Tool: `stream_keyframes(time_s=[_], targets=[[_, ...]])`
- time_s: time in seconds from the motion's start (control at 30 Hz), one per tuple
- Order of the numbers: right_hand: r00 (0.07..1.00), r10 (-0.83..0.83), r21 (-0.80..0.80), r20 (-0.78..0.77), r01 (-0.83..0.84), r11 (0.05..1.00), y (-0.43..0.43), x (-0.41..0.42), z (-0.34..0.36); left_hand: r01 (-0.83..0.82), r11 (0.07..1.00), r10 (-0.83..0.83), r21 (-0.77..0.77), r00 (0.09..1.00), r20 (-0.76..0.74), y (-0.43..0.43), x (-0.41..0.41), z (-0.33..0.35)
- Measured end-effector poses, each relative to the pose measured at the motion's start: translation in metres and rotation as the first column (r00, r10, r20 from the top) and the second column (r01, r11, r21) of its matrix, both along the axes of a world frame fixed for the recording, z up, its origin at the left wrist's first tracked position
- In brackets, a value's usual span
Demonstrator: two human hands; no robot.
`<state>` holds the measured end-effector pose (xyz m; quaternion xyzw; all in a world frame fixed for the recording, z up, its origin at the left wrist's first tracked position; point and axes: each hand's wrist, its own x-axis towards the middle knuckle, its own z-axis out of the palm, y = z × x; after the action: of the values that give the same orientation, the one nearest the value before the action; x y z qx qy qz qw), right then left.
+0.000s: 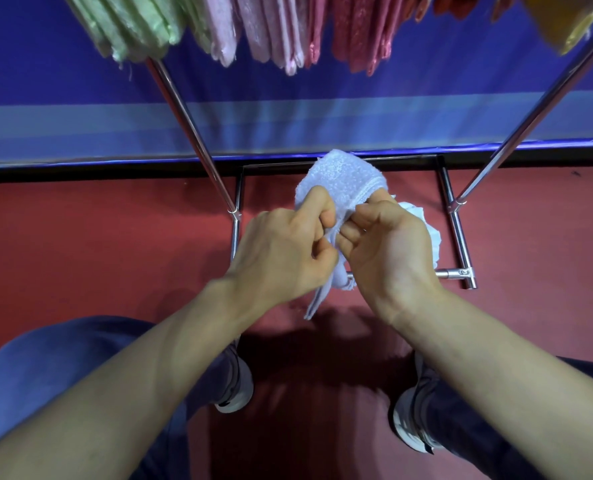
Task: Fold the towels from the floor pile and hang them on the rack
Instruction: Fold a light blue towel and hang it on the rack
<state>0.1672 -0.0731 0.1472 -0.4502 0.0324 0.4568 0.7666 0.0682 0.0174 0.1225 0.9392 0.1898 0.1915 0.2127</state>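
Fingers (315, 201) of left hand (281, 252) and right hand (388, 252) pinch white towel (343, 178), bunched, long axis running near-to-far.

The fingers of the left hand (284, 251) and right hand (388, 247) bunch close together on the white towel (340, 181), with barely a sliver of room between them. Just outside the left fingers the left slanted pole (187, 126) runs down to the base, and past it the red floor (80, 237) lies open. Outside the right fingers stand the side base bar (459, 233) and the right slanted pole (530, 116). Ahead of the fingertips the span between the poles is open back to the blue wall (323, 98). High beyond them, hung towels (253, 29) crowd the top. Under the fingers a front crossbar (451, 273) lies low across the floor.
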Motion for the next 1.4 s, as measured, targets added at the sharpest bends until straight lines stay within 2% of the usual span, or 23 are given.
stream_keyframes(time_s=[0.23,0.3,0.43,0.63,0.77,0.93,1.07,1.13,1.27,1.4], targets=[[0.999,-0.022,0.006,0.041,0.022,1.000,0.000,0.004,-0.003,-0.203,0.967,0.208,0.154,0.978,-0.016,0.003,0.000,0.008],[0.999,-0.018,0.011,0.028,0.018,1.000,0.000,0.005,-0.005,-0.201,0.957,0.211,0.209,0.977,-0.026,0.003,-0.001,0.009],[0.999,0.025,0.078,-0.043,-0.022,0.997,-0.004,0.002,-0.007,-0.092,0.956,0.110,0.280,0.993,-0.052,-0.007,0.000,0.002],[0.996,0.024,0.125,-0.087,-0.013,0.992,-0.004,0.004,-0.006,-0.094,0.962,0.089,0.257,0.996,0.032,-0.008,0.000,0.003],[0.998,0.054,0.111,-0.045,-0.048,0.993,-0.004,0.002,-0.006,-0.083,0.961,0.071,0.265,0.996,0.056,-0.010,-0.001,0.003],[0.995,0.019,0.135,-0.098,-0.005,0.991,-0.003,0.001,-0.004,-0.055,0.970,0.068,0.236,0.997,-0.047,-0.010,-0.002,0.000],[0.991,-0.006,0.152,-0.134,0.027,0.988,-0.001,0.003,-0.004,-0.085,0.986,0.085,0.146,0.996,0.006,-0.012,-0.001,0.004],[0.990,-0.013,0.150,-0.138,0.034,0.988,0.000,0.004,-0.003,-0.091,0.987,0.093,0.130,0.995,-0.016,-0.011,0.000,0.003],[0.995,0.014,0.159,-0.096,0.002,0.987,-0.001,-0.002,0.005,-0.186,0.981,0.187,0.055,0.982,-0.018,-0.012,0.003,-0.004],[0.986,0.065,0.298,-0.152,-0.017,0.954,-0.002,-0.009,0.020,-0.298,0.954,0.299,-0.029,0.953,0.052,-0.002,0.012,0.002]])
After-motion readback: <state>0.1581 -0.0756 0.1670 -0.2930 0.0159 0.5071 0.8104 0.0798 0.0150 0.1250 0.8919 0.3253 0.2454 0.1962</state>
